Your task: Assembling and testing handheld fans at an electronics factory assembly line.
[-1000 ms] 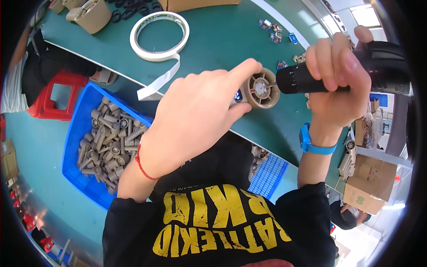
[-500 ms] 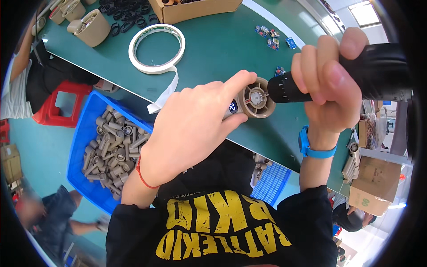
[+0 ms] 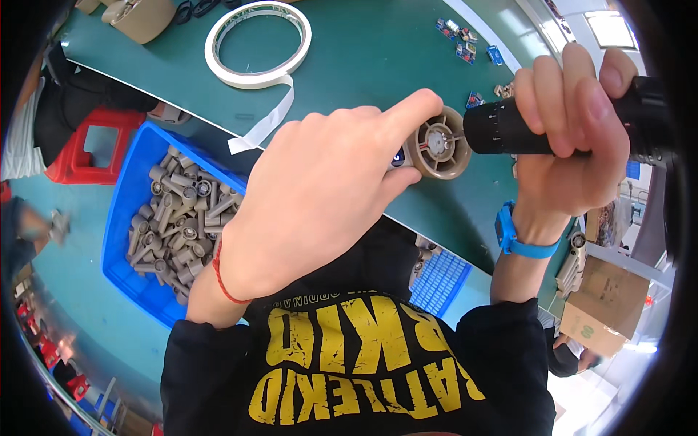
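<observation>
My left hand is closed round a beige handheld fan above the green table, thumb and forefinger at its round head. Most of the fan's handle and its small display are hidden beneath that hand. The open face of the head shows spokes and a pale hub. From the right, my right hand grips a black electric screwdriver, its numbered collar pointing at the fan. The collar's end is beside the rim of the head; whether the tip touches a screw I cannot tell.
A blue bin full of beige fan bodies stands at the left. On the table lie a roll of white tape with a loose tail and several small circuit boards. A red stool and a cardboard box are farther off.
The view has shifted, so the tape roll and boards sit higher in the picture. Both hands, fan and screwdriver appear slightly farther right and up, with their grips the same.
</observation>
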The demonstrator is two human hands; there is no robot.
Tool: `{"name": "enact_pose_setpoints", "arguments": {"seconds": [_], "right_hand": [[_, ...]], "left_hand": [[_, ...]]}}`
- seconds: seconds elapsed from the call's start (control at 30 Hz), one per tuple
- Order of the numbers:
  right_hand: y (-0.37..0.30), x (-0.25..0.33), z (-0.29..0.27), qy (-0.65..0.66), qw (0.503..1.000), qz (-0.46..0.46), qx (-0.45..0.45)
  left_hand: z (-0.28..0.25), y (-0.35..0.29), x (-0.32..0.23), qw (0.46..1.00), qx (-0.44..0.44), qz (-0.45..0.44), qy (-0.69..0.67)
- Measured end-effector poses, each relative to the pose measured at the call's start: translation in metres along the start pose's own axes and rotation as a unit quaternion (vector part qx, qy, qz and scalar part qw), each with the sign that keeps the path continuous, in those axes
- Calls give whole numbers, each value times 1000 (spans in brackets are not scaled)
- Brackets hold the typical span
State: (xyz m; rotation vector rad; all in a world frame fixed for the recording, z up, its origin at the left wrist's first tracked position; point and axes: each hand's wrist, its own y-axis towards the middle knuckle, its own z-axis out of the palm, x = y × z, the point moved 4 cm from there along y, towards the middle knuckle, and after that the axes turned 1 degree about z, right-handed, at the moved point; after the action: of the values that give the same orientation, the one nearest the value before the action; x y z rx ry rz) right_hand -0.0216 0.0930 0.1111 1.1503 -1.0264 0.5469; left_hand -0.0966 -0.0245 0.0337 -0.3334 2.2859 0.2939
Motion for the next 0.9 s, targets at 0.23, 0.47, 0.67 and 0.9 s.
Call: {"name": "enact_pose_setpoints", "arguments": {"seconds": [0.23, 0.47, 0.67, 0.9], "right_hand": [[7, -5, -10, 45, 998, 12, -33], [6, -10, -8, 14, 987, 39, -156], [-5, 44, -43, 181, 977, -34, -111], [-135, 116, -192, 79, 947, -133, -282]], "left_hand": [[-1, 1, 2, 998, -40, 41, 23], [-9, 9, -3, 999, -10, 43, -4], [-10, 2, 12, 997, 61, -14, -35], [-97, -81, -7, 833, -425, 70, -347]]}}
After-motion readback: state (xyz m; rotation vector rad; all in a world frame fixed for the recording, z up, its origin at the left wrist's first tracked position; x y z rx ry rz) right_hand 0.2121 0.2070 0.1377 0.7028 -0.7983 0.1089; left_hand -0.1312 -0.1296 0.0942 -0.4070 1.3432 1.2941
